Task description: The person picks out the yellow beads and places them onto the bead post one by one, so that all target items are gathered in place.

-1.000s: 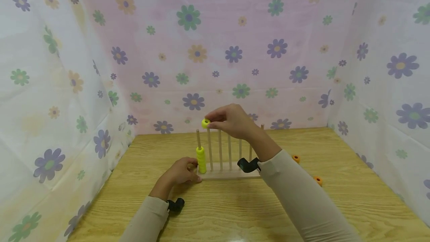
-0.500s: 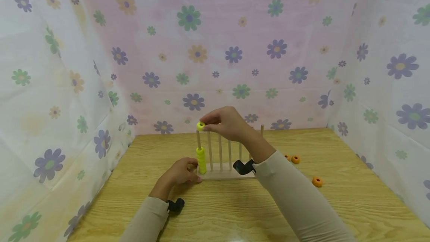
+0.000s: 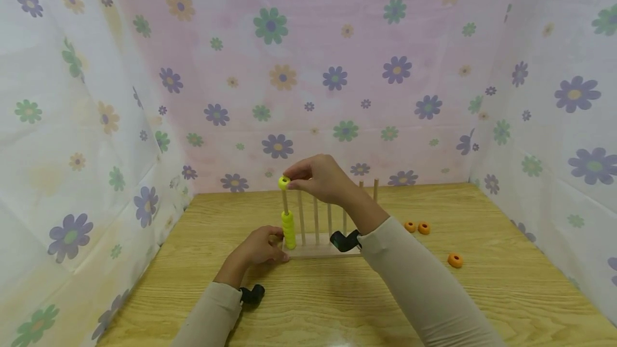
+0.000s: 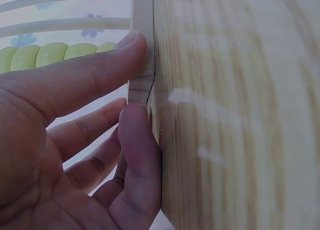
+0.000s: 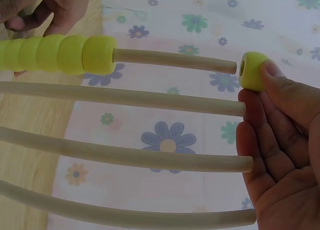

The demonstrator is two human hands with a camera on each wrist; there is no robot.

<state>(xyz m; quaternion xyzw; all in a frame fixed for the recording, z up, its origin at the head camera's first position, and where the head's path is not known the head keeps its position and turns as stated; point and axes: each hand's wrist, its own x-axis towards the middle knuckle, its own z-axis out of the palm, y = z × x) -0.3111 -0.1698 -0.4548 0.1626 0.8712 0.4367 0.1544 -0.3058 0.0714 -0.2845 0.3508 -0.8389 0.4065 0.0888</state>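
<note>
In the head view my right hand point(image 3: 322, 180) pinches a yellow bead point(image 3: 283, 183) between thumb and fingers, at the top of the leftmost peg point(image 3: 285, 202). The right wrist view shows the bead's hole facing the peg tip, a small gap between them. Lower on that same peg sits a stack of several yellow beads point(image 3: 288, 232). My left hand point(image 3: 260, 246) holds the left end of the wooden base point(image 3: 318, 252); up close in the left wrist view, its thumb lies on the base and its fingers point(image 4: 137, 140) are at the end.
More upright pegs point(image 3: 315, 218) without beads stand to the right on the base, some hidden behind my right arm. Orange beads point(image 3: 455, 260) lie on the wooden table point(image 3: 308, 304) to the right. Flowered cloth point(image 3: 308, 122) encloses the back and sides.
My right hand has carried the yellow bead left and slightly down, from above the second peg to the top of the leftmost one. The left hand has stayed at the base.
</note>
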